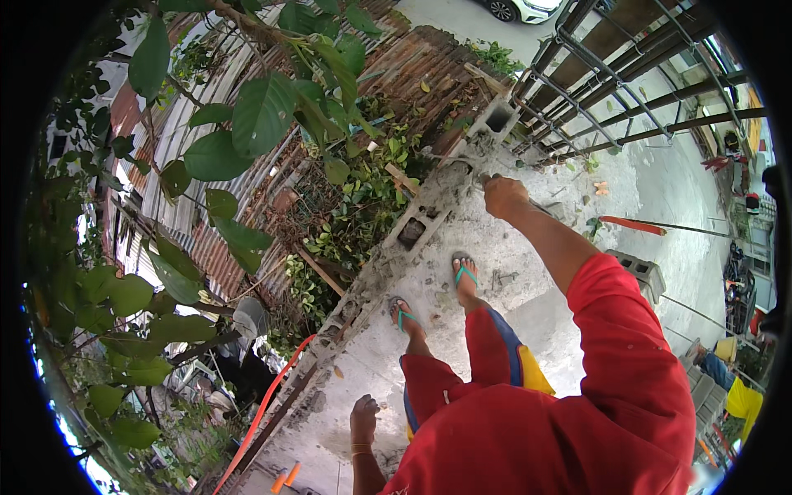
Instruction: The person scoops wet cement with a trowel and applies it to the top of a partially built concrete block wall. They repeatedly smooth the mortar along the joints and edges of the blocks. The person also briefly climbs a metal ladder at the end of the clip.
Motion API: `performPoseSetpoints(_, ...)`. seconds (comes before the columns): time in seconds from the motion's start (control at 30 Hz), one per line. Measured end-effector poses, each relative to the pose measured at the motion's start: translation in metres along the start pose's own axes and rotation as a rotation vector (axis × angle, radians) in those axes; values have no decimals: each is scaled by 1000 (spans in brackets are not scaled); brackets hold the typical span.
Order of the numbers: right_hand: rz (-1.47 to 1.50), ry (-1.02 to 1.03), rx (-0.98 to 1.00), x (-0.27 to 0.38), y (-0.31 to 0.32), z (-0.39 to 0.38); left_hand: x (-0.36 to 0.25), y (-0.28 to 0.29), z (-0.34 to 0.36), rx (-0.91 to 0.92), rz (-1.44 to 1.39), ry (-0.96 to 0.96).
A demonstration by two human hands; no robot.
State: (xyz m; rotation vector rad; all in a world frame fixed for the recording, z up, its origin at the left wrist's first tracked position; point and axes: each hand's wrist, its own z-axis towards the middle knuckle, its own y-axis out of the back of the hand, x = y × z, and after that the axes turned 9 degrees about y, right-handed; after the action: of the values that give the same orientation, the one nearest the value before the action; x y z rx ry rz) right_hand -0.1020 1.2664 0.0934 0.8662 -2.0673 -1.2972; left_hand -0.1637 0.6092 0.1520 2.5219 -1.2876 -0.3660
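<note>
My right hand (505,198) is closed, arm stretched out, over the far part of a low wall of grey hollow blocks. A thin dark bar shows beside its fingers, but what it grips I cannot make out. Just beyond it lies rough grey mortar (481,153) on the wall top. One hollow block (499,120) sits at the wall's far end; another hollow block (412,227), its cavities showing, is nearer. Low by my side hangs my left hand (363,418), fingers curled in, with nothing visible in them.
A rebar cage (610,95) rises at the far right. Stacked hollow blocks (639,276) stand behind my right arm. Leafy branches (247,124) and a rusty corrugated roof (396,70) lie left beyond the wall. A person in yellow (745,404) is at lower right.
</note>
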Motion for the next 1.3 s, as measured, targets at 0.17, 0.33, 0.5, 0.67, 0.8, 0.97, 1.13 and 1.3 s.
performPoseSetpoints(0.17,-80,315,400,5,-10,15,-13,-31,-26,-21,-80,-31)
performPoseSetpoints(0.33,2,383,341,-12,-13,-13,-5,-43,-23,-16,-35,-74)
performPoseSetpoints(0.5,601,-21,140,-24,-123,-57,8,-19,-10,-4,-5,-63)
performPoseSetpoints(0.67,212,100,-123,63,-268,-56,8,34,-1,-13,121,-76)
performPoseSetpoints(0.8,480,-27,-81,175,-277,-79,18,71,-6,-71,42,-98)
performPoseSetpoints(0.97,1052,-292,-70,223,-245,-136,51,96,9,-67,61,-51)
performPoseSetpoints(1.13,397,-196,-270,170,-199,-143,80,103,22,-39,19,-38)
performPoseSetpoints(1.3,501,-228,4,60,-123,-66,78,97,16,-53,-47,-65)
